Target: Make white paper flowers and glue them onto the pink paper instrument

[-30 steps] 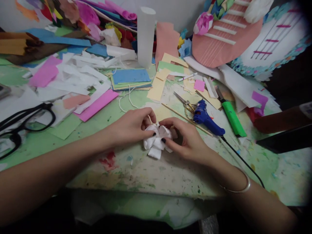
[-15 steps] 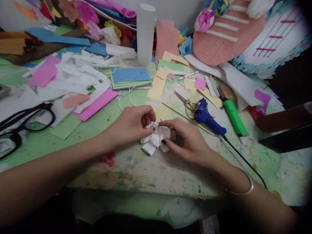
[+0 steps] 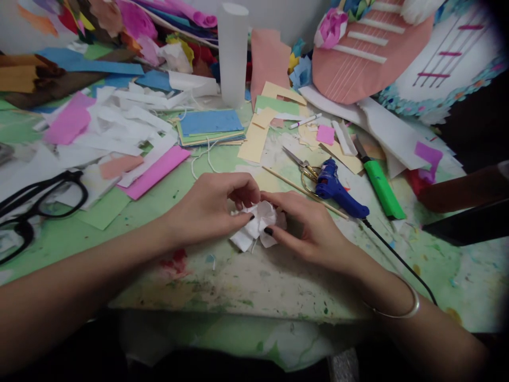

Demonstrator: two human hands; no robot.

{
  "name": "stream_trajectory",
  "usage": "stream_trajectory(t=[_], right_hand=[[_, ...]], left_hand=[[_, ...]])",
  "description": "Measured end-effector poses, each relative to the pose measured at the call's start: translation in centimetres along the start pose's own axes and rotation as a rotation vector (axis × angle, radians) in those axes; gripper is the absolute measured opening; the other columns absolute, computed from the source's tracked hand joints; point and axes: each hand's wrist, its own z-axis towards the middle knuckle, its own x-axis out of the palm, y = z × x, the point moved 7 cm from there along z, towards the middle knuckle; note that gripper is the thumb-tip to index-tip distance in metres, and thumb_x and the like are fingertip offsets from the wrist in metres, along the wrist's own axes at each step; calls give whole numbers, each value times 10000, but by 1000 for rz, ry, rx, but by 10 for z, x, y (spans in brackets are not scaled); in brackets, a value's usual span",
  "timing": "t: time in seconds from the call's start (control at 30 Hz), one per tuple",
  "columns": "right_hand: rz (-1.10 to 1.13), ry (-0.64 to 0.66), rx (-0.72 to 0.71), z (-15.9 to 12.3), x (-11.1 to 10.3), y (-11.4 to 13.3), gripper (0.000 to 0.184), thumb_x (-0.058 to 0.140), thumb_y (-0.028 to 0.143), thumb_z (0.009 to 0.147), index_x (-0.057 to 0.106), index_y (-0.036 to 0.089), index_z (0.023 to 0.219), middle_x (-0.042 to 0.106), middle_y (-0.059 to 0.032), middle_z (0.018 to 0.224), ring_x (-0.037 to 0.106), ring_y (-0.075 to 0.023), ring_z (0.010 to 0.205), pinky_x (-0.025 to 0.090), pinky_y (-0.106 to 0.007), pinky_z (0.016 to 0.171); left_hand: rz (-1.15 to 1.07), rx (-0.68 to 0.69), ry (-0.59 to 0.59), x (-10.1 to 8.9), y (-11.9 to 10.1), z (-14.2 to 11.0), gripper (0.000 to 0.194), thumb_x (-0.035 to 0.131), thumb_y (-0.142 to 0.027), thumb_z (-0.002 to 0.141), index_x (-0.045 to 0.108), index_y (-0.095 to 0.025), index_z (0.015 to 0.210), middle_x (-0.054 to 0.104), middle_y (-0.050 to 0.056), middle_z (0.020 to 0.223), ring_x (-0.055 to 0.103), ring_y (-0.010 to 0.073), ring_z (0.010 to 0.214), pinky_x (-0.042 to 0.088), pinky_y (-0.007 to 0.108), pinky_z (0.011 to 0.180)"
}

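A white paper flower (image 3: 254,229) with crumpled petals rests on the stained table near its front edge. From the left, my left hand (image 3: 217,207) has thumb and fingers closed on its upper petals. My right hand (image 3: 306,225) grips the flower's right side, thumb in front and index finger behind. Its other fingertips are hidden behind the petals. Beyond my right hand lie a thin wooden stick (image 3: 304,191), a blue glue gun (image 3: 338,191) with its black cord, and gold-handled scissors (image 3: 304,168).
A green-handled knife (image 3: 384,190) lies at the right. At the left are black glasses (image 3: 47,204) and a heap of white paper strips (image 3: 115,119). A stack of coloured cards (image 3: 210,124), a white cylinder (image 3: 233,58) and paper guitar shapes (image 3: 369,58) stand farther back.
My left hand's fingers have moved slightly right, over the flower's upper petals and closer to my right hand. My right hand stays at the flower's right side.
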Motion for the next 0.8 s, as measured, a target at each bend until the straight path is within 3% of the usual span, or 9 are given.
stream_trajectory(t=[0.1, 0.27, 0.43, 0.6, 0.8], right_hand=[[-19, 7, -14, -1, -1, 1, 495, 590, 170, 856, 518, 193, 1346, 639, -133, 1269, 592, -248, 1142, 507, -452, 944], [-32, -2, -31, -3, -1, 2, 495, 597, 174, 858, 511, 168, 1345, 634, -144, 1267, 590, -252, 1143, 506, -457, 947], [-30, -17, -11, -3, -3, 1, 494, 615, 195, 853, 511, 190, 1336, 630, -134, 1265, 593, -251, 1149, 506, -442, 953], [-36, -33, -11, -3, -6, 2, 499, 611, 162, 842, 509, 178, 1329, 625, -134, 1259, 588, -254, 1164, 517, -433, 947], [-59, -69, -51, -4, -9, 7, 436, 612, 215, 871, 526, 138, 1292, 586, -175, 1302, 551, -258, 1221, 509, -443, 980]], left_hand=[[-86, -7, 84, 0, 1, -1, 242, 654, -176, 711, 604, -184, 948, 687, 28, 945, 675, 141, 807, 576, 254, 738], [-148, -16, 108, -7, 2, 1, 189, 636, -170, 730, 607, -182, 916, 680, 41, 963, 690, 159, 855, 591, 274, 777], [-56, -11, 161, -3, 2, 2, 115, 642, -175, 753, 640, -175, 868, 701, 22, 894, 678, 139, 816, 572, 253, 779], [59, 12, 126, -12, 4, 2, 85, 620, -221, 805, 669, -186, 865, 713, 24, 870, 668, 137, 776, 547, 237, 740], [219, -65, 286, -11, 11, 1, 307, 726, -362, 727, 619, -189, 957, 680, 20, 990, 629, 173, 893, 485, 250, 738]])
